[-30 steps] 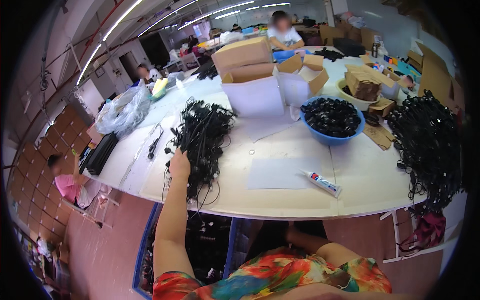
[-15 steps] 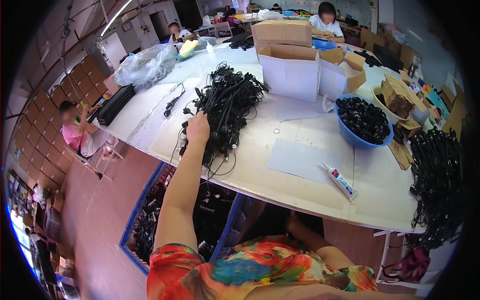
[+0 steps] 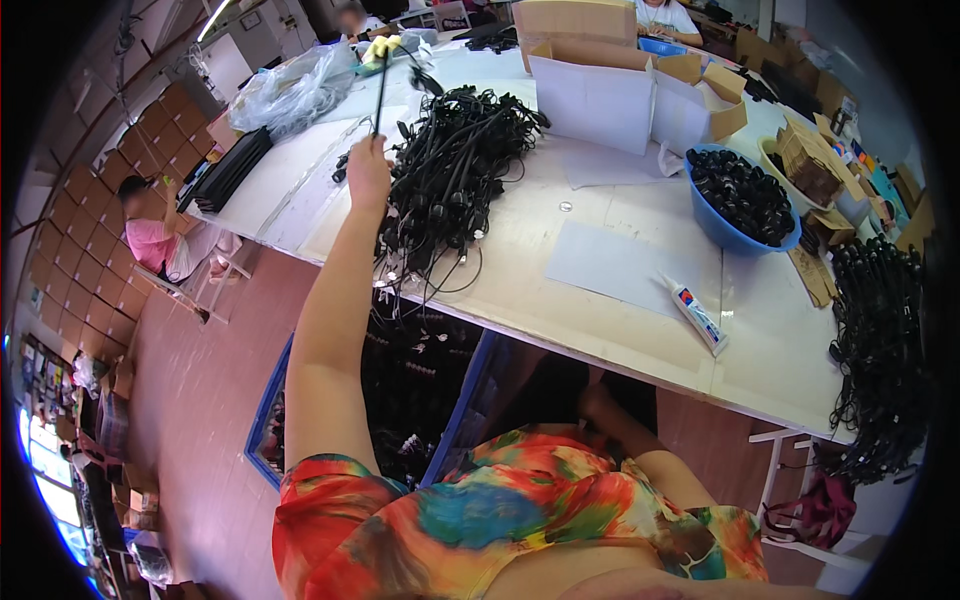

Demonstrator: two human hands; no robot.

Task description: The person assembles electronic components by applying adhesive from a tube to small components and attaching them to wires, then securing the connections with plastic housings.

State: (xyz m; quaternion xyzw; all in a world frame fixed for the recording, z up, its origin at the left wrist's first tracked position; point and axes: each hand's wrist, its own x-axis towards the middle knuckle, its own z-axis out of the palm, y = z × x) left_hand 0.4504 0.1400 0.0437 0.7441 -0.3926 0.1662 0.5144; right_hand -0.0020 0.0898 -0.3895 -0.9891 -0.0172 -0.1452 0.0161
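Observation:
My left hand (image 3: 369, 178) is closed round the lower end of a black cable piece (image 3: 380, 95). The piece stands up from my fist as a straight, thin length, and a darker bulky part hangs from its top. Beside the hand, on the table (image 3: 500, 285), lies a big tangled pile of black cables (image 3: 450, 170), with loose wires and pale ends drooping over the near edge. My right hand is not in view.
A blue bowl of black round parts (image 3: 740, 200), a glue tube (image 3: 697, 318), a white sheet (image 3: 620, 265) and open cartons (image 3: 590, 95) are on the table. More black cables (image 3: 880, 350) hang off its right end. Below stands a blue crate (image 3: 462, 410). Other people sit farther off.
My left hand has risen off the cable pile and moved up and slightly left, lifting one black cable piece out of it. The view has tilted a little downward.

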